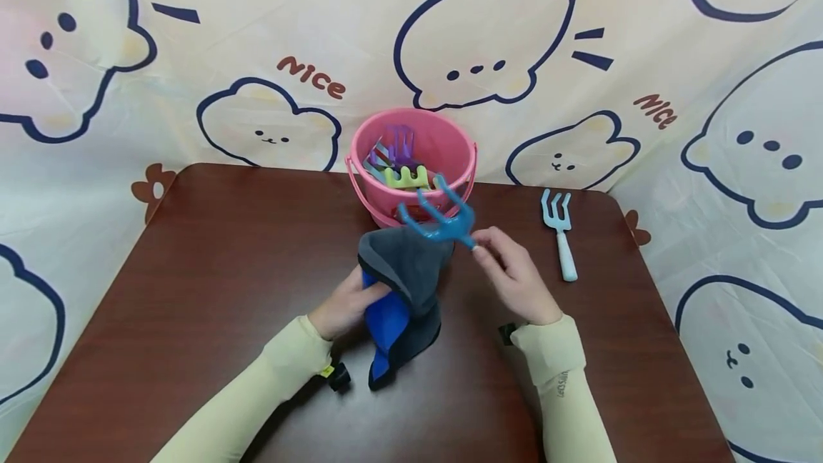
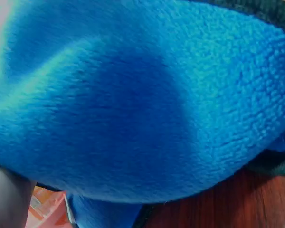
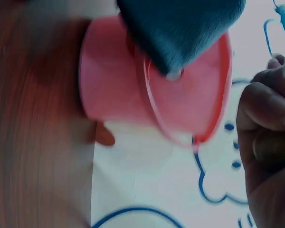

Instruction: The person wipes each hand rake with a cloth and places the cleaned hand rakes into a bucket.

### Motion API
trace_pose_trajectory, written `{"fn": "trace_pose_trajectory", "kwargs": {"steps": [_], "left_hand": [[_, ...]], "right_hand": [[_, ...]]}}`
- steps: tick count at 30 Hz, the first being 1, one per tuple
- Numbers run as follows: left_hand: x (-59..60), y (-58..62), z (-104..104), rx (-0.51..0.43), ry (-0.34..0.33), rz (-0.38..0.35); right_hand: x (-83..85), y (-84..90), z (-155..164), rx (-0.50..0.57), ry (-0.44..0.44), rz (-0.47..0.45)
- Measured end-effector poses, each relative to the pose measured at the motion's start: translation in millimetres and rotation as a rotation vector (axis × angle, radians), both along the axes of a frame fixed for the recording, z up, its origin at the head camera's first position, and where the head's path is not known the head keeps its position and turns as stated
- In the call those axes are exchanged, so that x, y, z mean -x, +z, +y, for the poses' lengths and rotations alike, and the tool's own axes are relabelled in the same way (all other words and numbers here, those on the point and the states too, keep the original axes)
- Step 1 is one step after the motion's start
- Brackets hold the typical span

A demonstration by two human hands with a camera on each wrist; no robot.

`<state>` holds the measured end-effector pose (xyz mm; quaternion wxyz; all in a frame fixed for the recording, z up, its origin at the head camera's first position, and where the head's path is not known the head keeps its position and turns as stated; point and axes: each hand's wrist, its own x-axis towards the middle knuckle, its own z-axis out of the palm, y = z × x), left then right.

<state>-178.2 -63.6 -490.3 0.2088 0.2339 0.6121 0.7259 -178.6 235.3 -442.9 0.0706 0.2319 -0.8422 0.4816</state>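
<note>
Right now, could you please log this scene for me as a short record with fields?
left hand: grips the cloth, grey outside, blue inside
right hand: pinches the blue rake by its handle, prongs up, above the cloth
bucket: pink, upright at the table's back edge, holds several plastic toys
fork: pale blue, lies flat right of the bucket, untouched
table: dark brown wood

Head view: I look down and forward from above the counter, taking in both hands, the pink bucket and the printed backdrop. Left wrist view: pressed so near the blue-and-grey cloth that it fills nearly everything; a sliver of counter shows lower right. Right wrist view: close, rotated sideways, facing the same bucket, cloth and backdrop.
</note>
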Motion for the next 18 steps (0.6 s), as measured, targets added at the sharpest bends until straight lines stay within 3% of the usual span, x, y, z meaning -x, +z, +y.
{"fn": "trace_pose_trajectory", "kwargs": {"steps": [2, 4, 8, 10, 13, 18], "left_hand": [[0.9, 1.6, 4, 0.054, 0.06, 0.077], [-0.2, 1.5, 6, 0.105, 0.161, 0.134], [-1.8, 0.8, 9, 0.175, 0.371, 0.178], [-2.1, 1.6, 9, 0.161, 0.432, 0.201], [-1.2, 2.4, 10, 0.096, 0.454, 0.22], [-3.1, 1.3, 11, 0.026, 0.444, 0.193]], "right_hand": [[-1.5, -2.5, -13, -0.043, 0.059, 0.02], [-2.3, -7.5, -27, -0.074, 0.115, 0.009], [-3.1, -15.7, -49, -0.095, 0.182, -0.038], [-3.7, -16.7, -55, -0.087, 0.189, -0.055], [-4.5, -16.4, -60, -0.084, 0.186, -0.073], [-6.9, -13.6, -57, -0.1, 0.196, -0.094]]}}
